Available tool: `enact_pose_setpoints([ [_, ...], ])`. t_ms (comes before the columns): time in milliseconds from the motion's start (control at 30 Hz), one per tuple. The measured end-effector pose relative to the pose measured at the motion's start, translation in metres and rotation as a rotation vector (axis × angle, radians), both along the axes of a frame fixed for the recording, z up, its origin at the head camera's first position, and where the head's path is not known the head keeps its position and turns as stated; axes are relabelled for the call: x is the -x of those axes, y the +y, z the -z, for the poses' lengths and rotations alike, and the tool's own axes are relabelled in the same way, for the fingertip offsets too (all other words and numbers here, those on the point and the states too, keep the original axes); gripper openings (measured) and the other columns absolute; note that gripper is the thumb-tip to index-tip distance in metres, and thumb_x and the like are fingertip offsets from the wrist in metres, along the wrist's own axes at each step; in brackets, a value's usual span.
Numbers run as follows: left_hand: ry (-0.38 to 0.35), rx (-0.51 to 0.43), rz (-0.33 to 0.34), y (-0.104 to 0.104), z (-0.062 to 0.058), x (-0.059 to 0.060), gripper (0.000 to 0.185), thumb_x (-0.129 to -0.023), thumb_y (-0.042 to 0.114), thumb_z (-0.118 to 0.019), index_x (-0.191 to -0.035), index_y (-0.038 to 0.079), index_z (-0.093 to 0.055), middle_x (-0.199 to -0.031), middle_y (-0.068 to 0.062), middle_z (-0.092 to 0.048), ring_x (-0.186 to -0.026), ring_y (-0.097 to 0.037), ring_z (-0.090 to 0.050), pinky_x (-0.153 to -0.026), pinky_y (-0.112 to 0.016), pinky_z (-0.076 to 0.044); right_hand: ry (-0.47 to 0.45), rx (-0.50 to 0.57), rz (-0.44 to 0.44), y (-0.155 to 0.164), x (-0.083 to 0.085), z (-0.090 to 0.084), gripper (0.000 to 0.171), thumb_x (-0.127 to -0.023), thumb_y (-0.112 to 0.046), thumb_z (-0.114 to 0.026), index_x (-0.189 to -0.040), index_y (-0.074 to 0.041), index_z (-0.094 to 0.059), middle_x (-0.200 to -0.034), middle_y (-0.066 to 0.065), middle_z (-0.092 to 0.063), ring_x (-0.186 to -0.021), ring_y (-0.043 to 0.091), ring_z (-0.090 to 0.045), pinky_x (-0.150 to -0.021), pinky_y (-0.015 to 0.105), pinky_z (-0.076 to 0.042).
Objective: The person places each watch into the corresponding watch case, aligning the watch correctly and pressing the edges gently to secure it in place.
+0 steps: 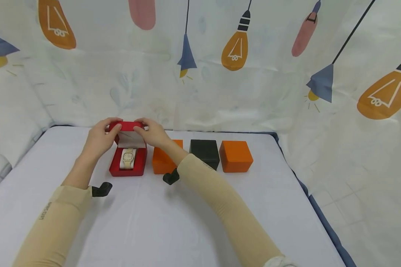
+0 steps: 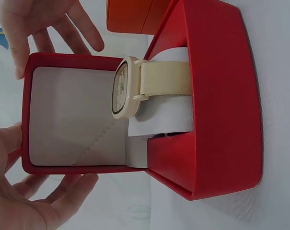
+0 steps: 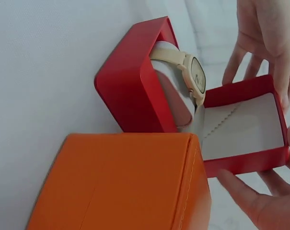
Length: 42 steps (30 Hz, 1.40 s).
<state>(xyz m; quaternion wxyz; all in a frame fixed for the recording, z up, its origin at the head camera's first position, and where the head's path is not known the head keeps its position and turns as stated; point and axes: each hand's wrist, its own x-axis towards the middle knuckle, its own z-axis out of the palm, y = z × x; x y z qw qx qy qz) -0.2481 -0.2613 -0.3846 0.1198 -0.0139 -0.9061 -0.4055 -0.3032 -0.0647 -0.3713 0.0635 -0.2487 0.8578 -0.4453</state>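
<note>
An open red box [image 1: 127,168] stands on the white table [image 1: 173,222], with a cream watch [image 1: 128,158] on its white cushion. The raised lid [image 1: 127,127] is held from both sides. My left hand [image 1: 100,136] grips the lid's left edge, thumb in front and fingers behind. My right hand [image 1: 152,132] grips its right edge the same way. In the left wrist view the lid's white lining [image 2: 73,117] faces the camera, and the watch [image 2: 128,88] lies beside it. The right wrist view shows the watch [image 3: 190,76] and the lid [image 3: 243,124] between both hands.
To the right of the red box stand an orange box [image 1: 161,161], a black box [image 1: 204,152] and another orange box [image 1: 235,156], all closed, in a row. A curtain printed with lamps [image 1: 234,52] hangs behind and beside the table. The table's right edge [image 1: 317,211] drops to a tiled floor.
</note>
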Motion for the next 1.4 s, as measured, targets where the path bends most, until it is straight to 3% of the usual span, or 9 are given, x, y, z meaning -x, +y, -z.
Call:
enact_pose_setpoints([
  [433, 0.011, 0.003, 0.019, -0.003, 0.001, -0.010, 0.052, -0.109, 0.038, -0.048, -0.149, 0.005, -0.048, -0.148, -0.030, -0.043, -0.125, -0.057, -0.046, -0.094, -0.071, -0.046, -0.071, 0.096, 0.034, -0.001, -0.008, 0.001, 0.034, -0.101, -0.027, -0.069, -0.134, -0.021, -0.067, -0.127, -0.006, -0.064, -0.113, 0.014, -0.062, -0.082, 0.020, -0.055],
  [633, 0.000, 0.001, 0.028, -0.004, -0.002, -0.017, 0.051, -0.108, 0.036, -0.051, -0.149, 0.005, -0.048, -0.149, -0.030, -0.042, -0.126, -0.058, -0.045, -0.094, -0.071, -0.047, -0.070, 0.107, 0.026, -0.001, -0.013, 0.003, 0.034, -0.101, -0.024, -0.068, -0.134, -0.021, -0.066, -0.130, -0.006, -0.063, -0.120, 0.018, -0.060, -0.089, 0.023, -0.055],
  [800, -0.005, 0.014, 0.034, -0.004, -0.002, -0.022, 0.053, -0.108, 0.033, -0.053, -0.153, 0.008, -0.045, -0.152, -0.030, -0.039, -0.125, -0.059, -0.045, -0.093, -0.070, -0.048, -0.064, 0.109, 0.022, -0.001, -0.018, 0.003, 0.032, -0.101, -0.023, -0.068, -0.133, -0.022, -0.066, -0.128, -0.009, -0.063, -0.118, 0.014, -0.057, -0.091, 0.021, -0.053],
  [1033, 0.052, 0.054, 0.069, -0.006, 0.000, -0.026, 0.049, -0.108, 0.027, -0.054, -0.151, 0.005, -0.049, -0.143, -0.029, -0.047, -0.125, -0.053, -0.046, -0.093, -0.070, -0.047, -0.050, 0.069, 0.029, -0.002, -0.028, -0.001, 0.031, -0.101, -0.022, -0.069, -0.131, -0.022, -0.066, -0.128, -0.008, -0.063, -0.108, 0.009, -0.060, -0.085, 0.018, -0.053],
  [1400, 0.044, 0.057, 0.073, -0.011, 0.006, -0.033, 0.047, -0.107, 0.032, -0.056, -0.145, 0.005, -0.053, -0.142, -0.025, -0.048, -0.127, -0.050, -0.045, -0.093, -0.070, -0.048, -0.065, 0.044, 0.067, -0.006, -0.039, 0.001, 0.029, -0.099, -0.019, -0.070, -0.127, -0.024, -0.065, -0.129, -0.008, -0.061, -0.102, 0.007, -0.058, -0.084, 0.019, -0.054],
])
